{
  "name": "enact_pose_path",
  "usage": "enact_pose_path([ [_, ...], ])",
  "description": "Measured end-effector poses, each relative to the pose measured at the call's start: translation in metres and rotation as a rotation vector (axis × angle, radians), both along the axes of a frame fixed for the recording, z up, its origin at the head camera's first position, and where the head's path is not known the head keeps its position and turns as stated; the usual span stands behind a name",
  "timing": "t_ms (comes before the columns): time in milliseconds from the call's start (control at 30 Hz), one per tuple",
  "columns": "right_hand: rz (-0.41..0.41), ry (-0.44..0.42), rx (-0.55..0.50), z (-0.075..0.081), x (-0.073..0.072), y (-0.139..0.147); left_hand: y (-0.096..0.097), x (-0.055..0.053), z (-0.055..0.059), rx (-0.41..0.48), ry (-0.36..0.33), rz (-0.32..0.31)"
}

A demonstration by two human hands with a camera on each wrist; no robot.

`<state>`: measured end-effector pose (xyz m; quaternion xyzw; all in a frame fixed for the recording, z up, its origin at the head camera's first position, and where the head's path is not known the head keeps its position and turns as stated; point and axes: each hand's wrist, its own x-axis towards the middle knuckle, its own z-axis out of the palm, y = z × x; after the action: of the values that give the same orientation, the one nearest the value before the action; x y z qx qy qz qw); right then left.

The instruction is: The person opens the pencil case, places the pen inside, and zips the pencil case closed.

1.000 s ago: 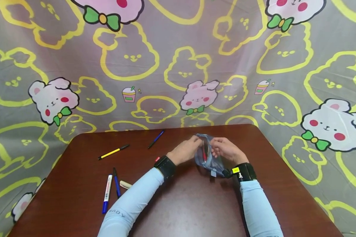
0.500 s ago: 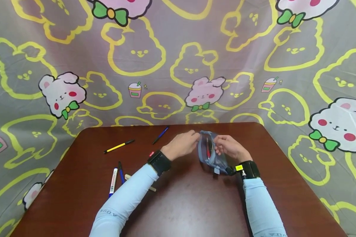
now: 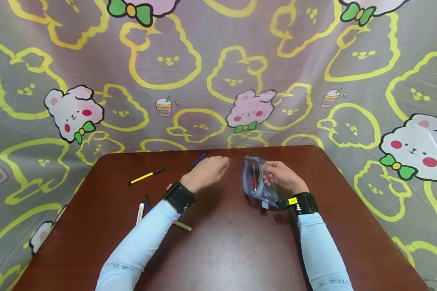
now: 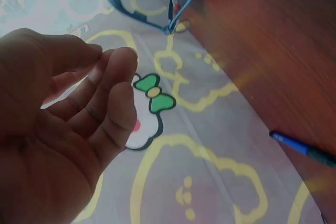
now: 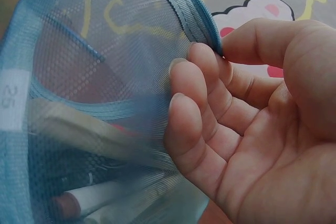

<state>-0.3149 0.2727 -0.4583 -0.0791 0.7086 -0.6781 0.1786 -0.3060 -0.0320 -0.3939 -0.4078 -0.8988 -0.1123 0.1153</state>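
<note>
My right hand (image 3: 281, 177) pinches the zipped rim of a blue mesh pencil pouch (image 5: 105, 77) between thumb and fingers. The pouch's mouth gapes toward the left, and a red pen (image 3: 255, 180) shows inside. Through the mesh, the right wrist view also shows a beige pen (image 5: 79, 124) and a white marker with a dark red end (image 5: 94, 198). My left hand (image 3: 207, 173) hovers left of the pouch, fingers loosely bent, holding nothing. Just behind it lies a blue pen (image 3: 198, 159), partly covered by that hand in the head view.
On the brown table (image 3: 225, 250), a yellow pen with a black cap (image 3: 145, 176) lies at the back left. Nearer are a white marker (image 3: 140, 213), a second blue pen (image 3: 147, 205) and a beige pen (image 3: 183, 225), partly behind the left sleeve. A patterned curtain (image 3: 189, 48) hangs behind.
The left hand has drawn out of the pouch's mouth and moved left, toward the blue pen at the back. The right hand keeps its hold on the pouch. The head view has shifted slightly.
</note>
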Motion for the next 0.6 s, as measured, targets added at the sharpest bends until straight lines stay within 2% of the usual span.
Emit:
enact_pose_path([
  [233, 0.008, -0.004, 0.011, 0.001, 0.000, 0.000, -0.021, 0.010, 0.009, -0.049, -0.010, 0.043],
  [467, 0.004, -0.013, 0.016, 0.003, 0.001, 0.000, -0.038, 0.021, 0.012, -0.107, 0.021, 0.009],
  [600, 0.004, -0.012, 0.006, 0.005, 0.003, 0.001, -0.048, 0.029, 0.014, -0.159, -0.051, 0.016],
])
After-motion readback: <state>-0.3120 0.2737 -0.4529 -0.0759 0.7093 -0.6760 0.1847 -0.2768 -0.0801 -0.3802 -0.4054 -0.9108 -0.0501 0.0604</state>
